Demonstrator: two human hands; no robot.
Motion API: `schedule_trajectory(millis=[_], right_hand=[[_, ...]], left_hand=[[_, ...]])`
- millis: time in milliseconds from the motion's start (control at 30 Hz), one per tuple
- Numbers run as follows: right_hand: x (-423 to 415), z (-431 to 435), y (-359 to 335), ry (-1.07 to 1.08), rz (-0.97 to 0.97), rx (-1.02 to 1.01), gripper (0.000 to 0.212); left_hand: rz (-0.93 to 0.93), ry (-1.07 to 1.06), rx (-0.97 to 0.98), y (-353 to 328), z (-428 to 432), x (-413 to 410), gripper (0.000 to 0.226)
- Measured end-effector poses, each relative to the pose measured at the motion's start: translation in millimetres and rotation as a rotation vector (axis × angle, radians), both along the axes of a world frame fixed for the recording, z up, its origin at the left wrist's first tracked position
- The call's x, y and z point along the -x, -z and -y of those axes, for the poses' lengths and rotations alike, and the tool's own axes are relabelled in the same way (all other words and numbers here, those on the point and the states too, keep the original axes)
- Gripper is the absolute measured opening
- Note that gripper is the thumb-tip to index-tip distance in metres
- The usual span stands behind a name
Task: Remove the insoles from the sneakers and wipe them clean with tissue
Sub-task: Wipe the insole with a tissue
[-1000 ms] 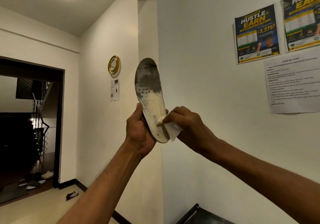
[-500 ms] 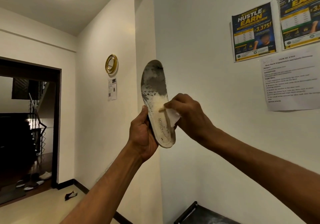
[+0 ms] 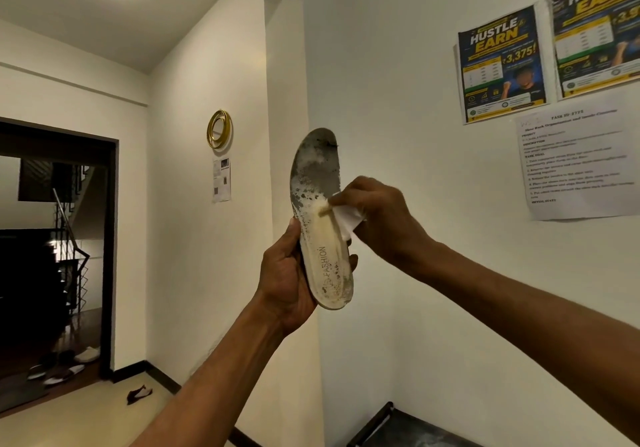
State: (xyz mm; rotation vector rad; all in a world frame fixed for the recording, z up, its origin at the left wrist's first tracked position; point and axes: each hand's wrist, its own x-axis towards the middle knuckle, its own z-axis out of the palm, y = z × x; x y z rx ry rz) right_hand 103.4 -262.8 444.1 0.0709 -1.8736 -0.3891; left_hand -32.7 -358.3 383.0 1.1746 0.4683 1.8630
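A white wall [image 3: 398, 100] carries 2 posters [image 3: 502, 65] and a printed sheet [image 3: 578, 162] at the upper right. In front of it an insole [image 3: 317, 183] stands upright in the air, its toe end up and stained grey, its pale heel end clamped in the grip of the left hand [image 3: 287, 284]. The right hand [image 3: 381, 218] has its grip pinched on a folded white tissue [image 3: 349, 219], pressed against the insole's middle, seemingly at the edge of the grey stain.
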Motion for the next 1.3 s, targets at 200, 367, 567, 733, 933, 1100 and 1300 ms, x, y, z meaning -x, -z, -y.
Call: schedule_trajectory(millis=[200, 367, 567, 733, 933, 1100, 1300], right_hand=[[0, 0, -3, -0.003, 0.068, -0.099, 0.034], [0, -2, -12, -0.005, -0.005, -0.055, 0.033], [-10, 0, -34, -0.062, -0.189, 0.063, 0.032], [-12, -3, -35, -0.010, -0.082, -0.068, 0.036], [-17, -1, -37, 0.025, -0.071, -0.076, 0.043], [-23, -4, -50, 0.000, -0.233, 0.010, 0.035], [-27, -6, -55, 0.032, -0.255, -0.017, 0.031]], left_hand=[[-0.008, 0.029, 0.006, 1, 0, -3, 0.053], [-0.023, 0.049, 0.029, 2, 2, -9, 0.054], [-0.067, 0.080, 0.075, 4, 7, -12, 0.060], [-0.101, 0.088, 0.102, 5, 10, -14, 0.062], [-0.122, 0.091, 0.124, 8, 11, -18, 0.060], [-0.124, 0.090, 0.129, 9, 12, -22, 0.060], [-0.136, 0.070, 0.133, 9, 13, -23, 0.061]])
